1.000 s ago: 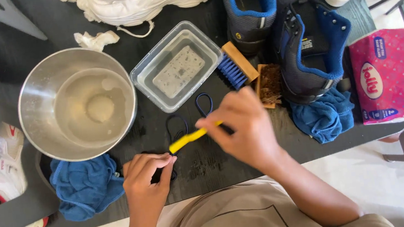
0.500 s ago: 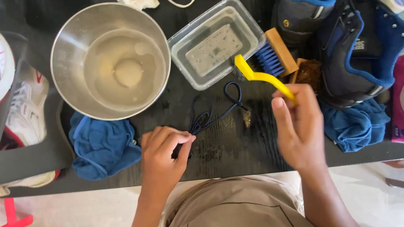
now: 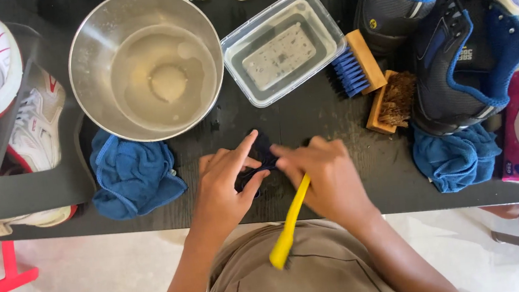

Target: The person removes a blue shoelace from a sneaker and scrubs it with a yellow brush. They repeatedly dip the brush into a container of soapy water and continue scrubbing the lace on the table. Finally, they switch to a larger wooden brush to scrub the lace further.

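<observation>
Both hands have come together at the frame centre since the earlier frame. Right hand (image 3: pixel 331 174) is closed around a yellow brush (image 3: pixel 288 225), handle pointing to the lower centre. Left hand (image 3: pixel 225 183) pinches a dark lace (image 3: pixel 260 155) against the black worktop (image 3: pixel 348 157), fingers clamped on it. Blue cloth (image 3: pixel 131 176) lies at left. Farther up sit a steel bowl (image 3: pixel 146 62), upper left, and a clear tub (image 3: pixel 282 47), upper centre.
</observation>
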